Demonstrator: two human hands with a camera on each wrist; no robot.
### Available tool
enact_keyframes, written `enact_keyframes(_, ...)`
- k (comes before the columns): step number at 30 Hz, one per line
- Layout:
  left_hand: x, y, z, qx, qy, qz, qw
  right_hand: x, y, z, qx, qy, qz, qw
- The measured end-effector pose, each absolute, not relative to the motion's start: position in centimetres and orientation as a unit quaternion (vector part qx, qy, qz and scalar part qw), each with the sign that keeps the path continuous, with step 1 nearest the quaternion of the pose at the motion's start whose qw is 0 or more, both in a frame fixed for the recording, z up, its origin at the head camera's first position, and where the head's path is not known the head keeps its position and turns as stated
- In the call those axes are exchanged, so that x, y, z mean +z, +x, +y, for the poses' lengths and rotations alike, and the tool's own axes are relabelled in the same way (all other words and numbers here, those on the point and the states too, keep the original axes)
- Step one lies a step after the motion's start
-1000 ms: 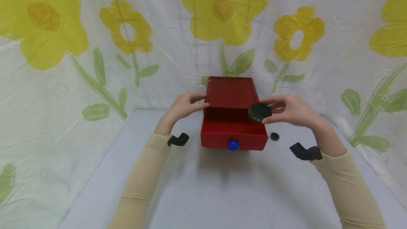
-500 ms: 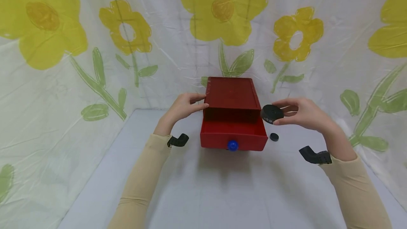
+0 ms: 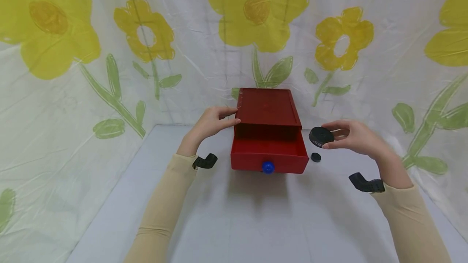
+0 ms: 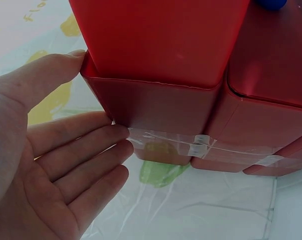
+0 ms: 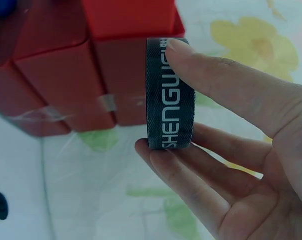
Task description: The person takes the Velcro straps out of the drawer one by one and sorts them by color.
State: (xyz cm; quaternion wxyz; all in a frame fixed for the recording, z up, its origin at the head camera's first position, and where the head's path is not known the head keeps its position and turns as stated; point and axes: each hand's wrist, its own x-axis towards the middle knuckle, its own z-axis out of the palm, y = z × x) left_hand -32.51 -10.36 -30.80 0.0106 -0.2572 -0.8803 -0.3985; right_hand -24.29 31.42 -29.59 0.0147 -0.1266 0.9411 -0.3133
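Note:
My right hand [image 3: 358, 138] pinches a thick black disc [image 3: 321, 136] between thumb and fingers, right of the red drawer cabinet [image 3: 267, 106]. In the right wrist view, the disc's ridged rim [image 5: 162, 100] carries white letters reading "SHENGWE…". My left hand [image 3: 215, 123] is at the cabinet's left side, its fingers fairly straight; in the left wrist view the thumb and fingertips [image 4: 119, 132] touch the cabinet's edge. The top drawer [image 3: 269, 161], with a blue knob [image 3: 268, 167], is pulled out, and nothing shows inside it.
A small black disc [image 3: 316, 157] lies on the white table [image 3: 263, 222] just right of the drawer. Both wrist views show several red drawer units stacked and joined by clear tape [image 4: 166, 140]. Behind stands a white curtain [image 3: 197, 72] with yellow flowers.
My right hand has carried the thick black disc from over the drawer's right corner to the right and slightly down, clear of the cabinet. The left hand and the drawer have not moved.

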Motion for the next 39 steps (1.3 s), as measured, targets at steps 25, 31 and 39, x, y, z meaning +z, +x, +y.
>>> enact_keyframes(25, -31.0, -32.6, -10.4, -0.389, -0.259, -0.884, 0.022, -36.3, -26.9, 36.1, -0.328, -0.1, 0.939, 0.025)
enact_keyframes(31, -31.0, -32.7, -10.4, -0.388, -0.257, -0.885, 0.02, -37.4, -27.3, 36.8, -0.324, -0.08, 0.942, 0.043)
enact_keyframes(39, -31.0, -32.7, -10.4, -0.391, -0.259, -0.883, 0.021, -39.3, -28.1, 37.6, -0.321, -0.056, 0.943, 0.067)
